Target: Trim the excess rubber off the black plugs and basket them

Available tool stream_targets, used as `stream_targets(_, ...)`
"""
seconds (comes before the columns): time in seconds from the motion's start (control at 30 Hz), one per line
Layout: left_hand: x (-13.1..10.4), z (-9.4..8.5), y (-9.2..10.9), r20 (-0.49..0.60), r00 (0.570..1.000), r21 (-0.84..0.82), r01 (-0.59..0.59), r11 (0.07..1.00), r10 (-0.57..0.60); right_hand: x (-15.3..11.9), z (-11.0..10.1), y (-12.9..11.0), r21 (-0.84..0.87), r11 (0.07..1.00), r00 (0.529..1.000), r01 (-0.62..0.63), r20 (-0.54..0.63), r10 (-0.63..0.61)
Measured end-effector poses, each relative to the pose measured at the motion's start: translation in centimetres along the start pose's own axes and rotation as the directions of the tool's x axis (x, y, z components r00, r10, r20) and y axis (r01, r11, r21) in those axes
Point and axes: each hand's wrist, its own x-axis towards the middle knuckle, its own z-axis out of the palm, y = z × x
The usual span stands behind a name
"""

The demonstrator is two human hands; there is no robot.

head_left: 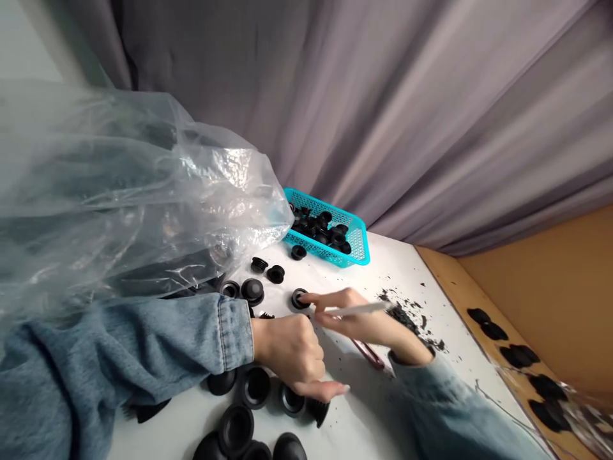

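Note:
My right hand point(357, 316) has a slim pale stick-like tool point(359, 310) held among its fingers; the tool's kind is not clear. Its index fingertip touches a round black flanged rubber plug point(300, 299) on the white table. Nearer to me, my left hand point(290, 351) is curled with the thumb stretched out, just over another black plug point(318, 411). Whatever its fingers may grip is hidden. Several black plugs point(257, 388) lie below and beside my left wrist. Partly under my right hand rests a pinkish-red tool point(370, 354).
A turquoise basket point(359, 246) of black plugs stands at the back. Clear plastic sheeting point(191, 191) bulges over the left side. Black scraps point(407, 316) are scattered right of my hand. Paired black pieces point(520, 355) lie on the brown surface at right. A grey curtain point(335, 96) hangs behind.

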Motion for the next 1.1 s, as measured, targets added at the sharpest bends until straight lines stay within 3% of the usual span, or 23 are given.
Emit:
stream_targets(0.07,0.3,-0.2,-0.1,-0.092,0.995,0.017,0.034,0.999,-0.032,-0.5,0.9,0.0,-0.012,1.000,1.000,-0.006,-0.004,0.006)
stream_targets(0.17,1.0,-1.0,-0.5,-0.166,0.974,0.054,0.168,0.984,-0.157,-1.0,1.1,0.2,-0.029,0.998,0.991,-0.055,-0.127,0.051)
stream_targets(0.33,1.7,-2.1,-1.4,-0.239,0.871,0.074,0.457,0.887,-0.429,-2.0,-0.9,-0.7,0.008,0.993,0.949,-0.116,-0.294,0.113)
stream_targets(0.43,1.6,-2.2,-1.7,-0.218,0.844,0.051,0.511,0.858,-0.489,-2.8,-2.0,-1.8,0.174,0.975,0.916,-0.142,-0.349,0.196)
stream_targets(0.57,1.6,-2.4,-1.6,-0.125,0.826,-0.022,0.552,0.833,-0.550,-3.5,-2.7,-2.5,0.394,0.909,0.910,-0.137,-0.313,0.272)
stream_targets(0.73,2.4,-2.6,-1.7,-0.055,0.796,-0.096,0.597,0.797,-0.603,-3.7,-2.8,-2.1,0.377,0.904,0.911,-0.201,-0.266,0.314)
stream_targets(0.87,2.8,-2.3,-2.1,-0.056,0.790,-0.123,0.601,0.790,-0.610,-3.9,-3.0,-1.0,0.475,0.862,0.918,-0.174,-0.238,0.316)
stream_targets(1.0,2.7,-1.9,-2.5,-0.064,0.789,-0.170,0.595,0.786,-0.611,-4.0,-3.4,-0.4,0.498,0.834,0.914,-0.239,-0.175,0.367)
stream_targets(1.1,2.7,-1.8,-2.5,-0.028,0.763,-0.159,0.635,0.756,-0.646,-3.9,-3.6,-0.3,0.500,0.830,0.921,-0.246,-0.146,0.361)
